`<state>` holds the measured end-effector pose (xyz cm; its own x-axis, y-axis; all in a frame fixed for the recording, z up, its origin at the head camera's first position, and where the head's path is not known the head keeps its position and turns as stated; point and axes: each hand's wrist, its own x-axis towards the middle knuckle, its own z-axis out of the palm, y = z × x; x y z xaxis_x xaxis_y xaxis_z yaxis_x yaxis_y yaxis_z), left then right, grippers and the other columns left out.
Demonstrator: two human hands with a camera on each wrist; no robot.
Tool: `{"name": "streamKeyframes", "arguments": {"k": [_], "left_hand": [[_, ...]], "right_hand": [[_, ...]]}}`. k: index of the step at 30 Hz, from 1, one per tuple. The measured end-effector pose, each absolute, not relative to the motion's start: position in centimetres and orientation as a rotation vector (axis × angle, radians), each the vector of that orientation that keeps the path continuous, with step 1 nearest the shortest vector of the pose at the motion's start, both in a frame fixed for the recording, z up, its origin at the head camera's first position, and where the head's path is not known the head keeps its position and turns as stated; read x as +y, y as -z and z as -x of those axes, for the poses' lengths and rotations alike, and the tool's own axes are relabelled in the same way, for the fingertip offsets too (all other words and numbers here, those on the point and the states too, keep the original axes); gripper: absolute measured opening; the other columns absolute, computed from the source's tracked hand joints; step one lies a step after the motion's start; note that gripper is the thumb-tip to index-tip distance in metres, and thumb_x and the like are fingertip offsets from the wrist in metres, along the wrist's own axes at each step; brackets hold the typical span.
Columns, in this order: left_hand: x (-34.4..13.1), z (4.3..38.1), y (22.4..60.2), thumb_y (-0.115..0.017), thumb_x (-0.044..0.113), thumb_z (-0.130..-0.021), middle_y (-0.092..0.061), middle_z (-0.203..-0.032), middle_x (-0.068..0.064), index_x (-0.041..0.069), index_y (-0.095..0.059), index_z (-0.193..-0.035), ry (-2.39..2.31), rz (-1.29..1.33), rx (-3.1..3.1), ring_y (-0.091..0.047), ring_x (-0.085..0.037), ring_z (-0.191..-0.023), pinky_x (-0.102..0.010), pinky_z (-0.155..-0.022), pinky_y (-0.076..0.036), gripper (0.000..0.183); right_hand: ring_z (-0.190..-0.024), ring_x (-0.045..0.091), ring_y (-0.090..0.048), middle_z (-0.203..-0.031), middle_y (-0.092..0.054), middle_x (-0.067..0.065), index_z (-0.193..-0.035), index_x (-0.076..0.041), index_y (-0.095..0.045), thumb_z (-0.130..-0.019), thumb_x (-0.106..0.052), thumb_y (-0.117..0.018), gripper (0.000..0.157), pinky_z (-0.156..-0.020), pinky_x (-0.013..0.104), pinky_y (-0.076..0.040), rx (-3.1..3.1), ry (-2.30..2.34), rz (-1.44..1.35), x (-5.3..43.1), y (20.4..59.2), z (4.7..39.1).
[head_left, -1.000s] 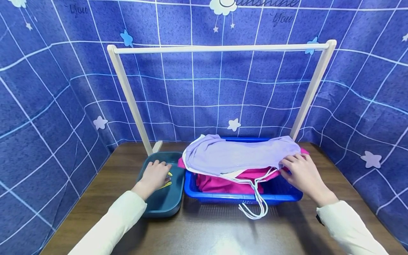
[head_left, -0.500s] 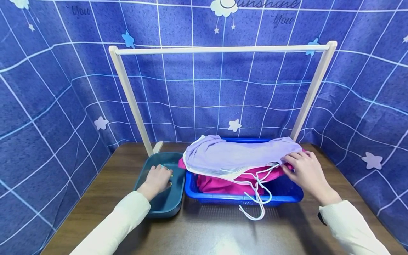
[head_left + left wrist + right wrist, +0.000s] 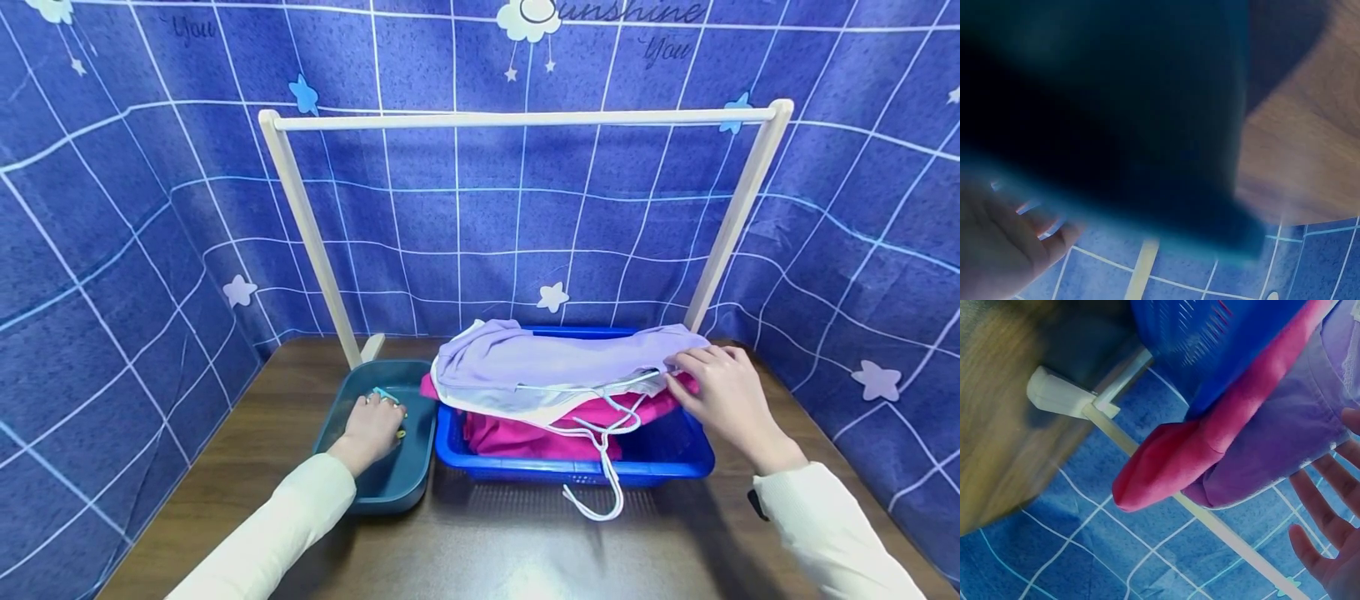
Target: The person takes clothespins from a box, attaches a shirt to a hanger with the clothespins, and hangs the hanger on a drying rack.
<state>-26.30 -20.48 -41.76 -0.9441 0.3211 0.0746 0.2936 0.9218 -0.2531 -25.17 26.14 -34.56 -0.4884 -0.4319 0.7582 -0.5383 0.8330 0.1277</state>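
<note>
My left hand [image 3: 371, 427] is down inside a dark teal tray [image 3: 412, 487], over small yellow and light-blue clips, probably clothespins [image 3: 387, 395]. Its fingertips are hidden, so whether it holds one is unclear. The tray wall [image 3: 1210, 156] fills most of the left wrist view, with part of the hand [image 3: 1010, 250] at lower left. My right hand [image 3: 723, 396] pinches the right end of a lavender garment [image 3: 555, 358] by thumb and fingers. A white clothes hanger [image 3: 626, 408] runs along the garment's lower edge to that hand. The right wrist view shows the hand [image 3: 1335, 512] at the garment's edge.
A blue basket [image 3: 517, 471] under the garment holds pink clothing [image 3: 510, 437]. Another hanger hook [image 3: 611, 496] hangs over its front rim. Behind stands a pale rack with a crossbar [image 3: 525, 119]. A patterned blue curtain [image 3: 487, 225] encloses the brown table [image 3: 480, 550].
The right hand rises slightly, and one hanger's hook swings up away from the hook over the basket rim. The left hand sinks lower in the tray, covering most of the yellow clips.
</note>
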Motion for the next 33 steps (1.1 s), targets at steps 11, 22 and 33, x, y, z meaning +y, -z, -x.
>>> {"name": "streamKeyframes", "arguments": {"k": [11,22,33], "left_hand": [[-20.7,26.6,43.0,-0.074,0.028,-0.072,-0.065,-0.094,-0.013,0.008,-0.064,-0.096,-0.380,0.460,-2.966,-0.056,-0.033,-0.092,-0.050,-0.080,-0.044,0.033],[-20.5,26.6,43.1,-0.074,0.029,-0.072,-0.066,-0.094,-0.013,0.007,-0.064,-0.094,-0.348,0.464,-2.976,-0.057,-0.033,-0.093,-0.052,-0.082,-0.044,0.032],[-20.3,26.4,42.9,-0.075,0.029,-0.072,-0.067,-0.092,-0.013,0.005,-0.065,-0.092,-0.323,0.455,-3.016,-0.056,-0.033,-0.090,-0.053,-0.084,-0.043,0.032]], "right_hand": [[-0.071,0.030,-0.060,-0.079,-0.069,0.011,-0.083,-0.007,-0.067,-0.069,-0.022,-0.068,0.020,-0.069,0.047,-0.038,-2.168,-0.173,-0.670,25.8,33.7,25.6],[-0.070,0.029,-0.060,-0.078,-0.069,0.011,-0.084,-0.007,-0.068,-0.071,-0.021,-0.067,0.019,-0.070,0.047,-0.038,-2.178,-0.171,-0.640,25.5,32.8,26.0],[-0.072,0.032,-0.063,-0.079,-0.069,0.012,-0.084,-0.007,-0.068,-0.072,-0.022,-0.067,0.020,-0.069,0.047,-0.038,-2.175,-0.162,-0.614,25.3,32.3,26.8]]}}
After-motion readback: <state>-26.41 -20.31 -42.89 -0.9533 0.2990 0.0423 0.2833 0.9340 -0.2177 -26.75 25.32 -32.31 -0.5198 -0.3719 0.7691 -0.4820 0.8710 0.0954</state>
